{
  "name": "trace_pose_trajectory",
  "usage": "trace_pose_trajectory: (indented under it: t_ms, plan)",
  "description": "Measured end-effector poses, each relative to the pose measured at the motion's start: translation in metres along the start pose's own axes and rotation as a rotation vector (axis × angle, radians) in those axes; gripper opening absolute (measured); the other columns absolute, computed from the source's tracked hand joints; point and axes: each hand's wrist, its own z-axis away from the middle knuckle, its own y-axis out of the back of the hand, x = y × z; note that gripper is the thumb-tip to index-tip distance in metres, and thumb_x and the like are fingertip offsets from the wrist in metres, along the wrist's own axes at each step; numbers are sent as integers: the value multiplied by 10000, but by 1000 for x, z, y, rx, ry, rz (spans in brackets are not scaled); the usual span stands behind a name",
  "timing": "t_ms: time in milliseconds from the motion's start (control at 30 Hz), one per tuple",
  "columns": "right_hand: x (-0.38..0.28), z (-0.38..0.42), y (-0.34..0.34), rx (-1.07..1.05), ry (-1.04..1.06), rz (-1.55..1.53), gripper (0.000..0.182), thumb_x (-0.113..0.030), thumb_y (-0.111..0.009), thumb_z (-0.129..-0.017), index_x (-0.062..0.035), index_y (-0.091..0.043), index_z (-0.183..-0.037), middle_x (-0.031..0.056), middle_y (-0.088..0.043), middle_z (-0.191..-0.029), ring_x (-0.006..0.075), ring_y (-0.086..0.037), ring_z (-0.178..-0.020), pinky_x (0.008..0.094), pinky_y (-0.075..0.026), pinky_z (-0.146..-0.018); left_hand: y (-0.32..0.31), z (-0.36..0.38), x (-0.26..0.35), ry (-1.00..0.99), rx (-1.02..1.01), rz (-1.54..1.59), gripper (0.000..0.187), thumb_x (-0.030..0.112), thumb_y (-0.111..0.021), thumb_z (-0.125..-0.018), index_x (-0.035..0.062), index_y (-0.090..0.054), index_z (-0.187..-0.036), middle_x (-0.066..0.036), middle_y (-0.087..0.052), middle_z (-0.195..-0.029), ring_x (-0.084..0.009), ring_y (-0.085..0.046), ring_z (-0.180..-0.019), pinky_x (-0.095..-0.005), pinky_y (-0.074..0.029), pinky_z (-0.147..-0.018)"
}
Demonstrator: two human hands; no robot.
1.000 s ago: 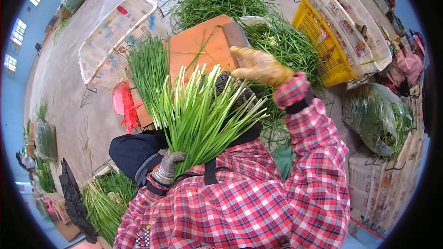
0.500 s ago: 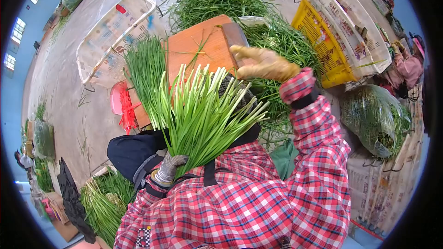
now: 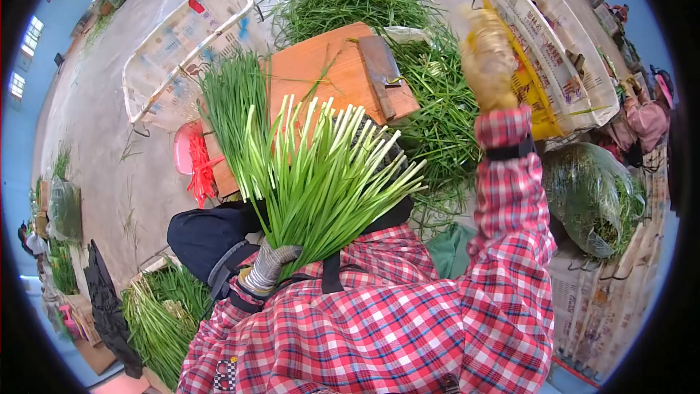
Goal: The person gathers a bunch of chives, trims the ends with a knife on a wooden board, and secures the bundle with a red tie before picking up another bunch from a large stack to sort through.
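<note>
My left hand (image 3: 271, 268), in a grey knit glove, is closed around the lower end of a bunch of garlic chives (image 3: 321, 182). The pale cut stems fan upward and away from me over my lap. My right hand (image 3: 488, 58), in a tan glove, is raised at the right beside the yellow crate (image 3: 536, 98); motion smears its fingers. Beyond the bunch lies an orange-brown wooden board (image 3: 310, 66) with a few loose blades on it. A cleaver (image 3: 380, 69) rests along the board's right edge. More chives (image 3: 233, 95) lie at the board's left side.
Piles of loose chives (image 3: 350, 0) lie behind and right of the board. A white crate (image 3: 175, 58) stands at the left, near red plastic ties (image 3: 198, 164). To the right are a stacked white crate (image 3: 558, 44) and a plastic bag of greens (image 3: 594, 197). Chives (image 3: 164, 321) lie lower left.
My right hand has swung up and to the right, away from the cleaver, which is now uncovered on the board. My left hand and its bunch have hardly moved.
</note>
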Motion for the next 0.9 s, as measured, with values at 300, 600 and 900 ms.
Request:
trace_pose_trajectory:
  t_ms: [300,600,900]
  plan:
    - [-71,92,24,-848,-420,-1154,308,-54,-574,-840,-8,-582,-1144,81,-619,-1070,181,-568,-1002,300,-433,-912,-10,4,14,-10,-5,94,515,83,-650,-720,-6,-512,-1208,-79,-604,-1093,-191,-570,-982,-316,-453,-879]
    - [-84,93,23,-1006,-701,-1405,164,-102,-647,-850,1,-677,-973,18,-673,-848,97,-600,-779,240,-488,-724,7,5,0,208,41,390,508,74,-632,-702,-24,-524,-1189,-123,-629,-1064,-224,-619,-961,-324,-505,-865]
    - [-19,62,51,-544,-657,-990,103,-36,-597,-827,1,-676,-883,30,-656,-806,95,-580,-757,245,-474,-711,7,4,-4,167,69,479,505,70,-584,-706,-34,-515,-1196,-158,-625,-1072,-255,-628,-957,-358,-515,-877]
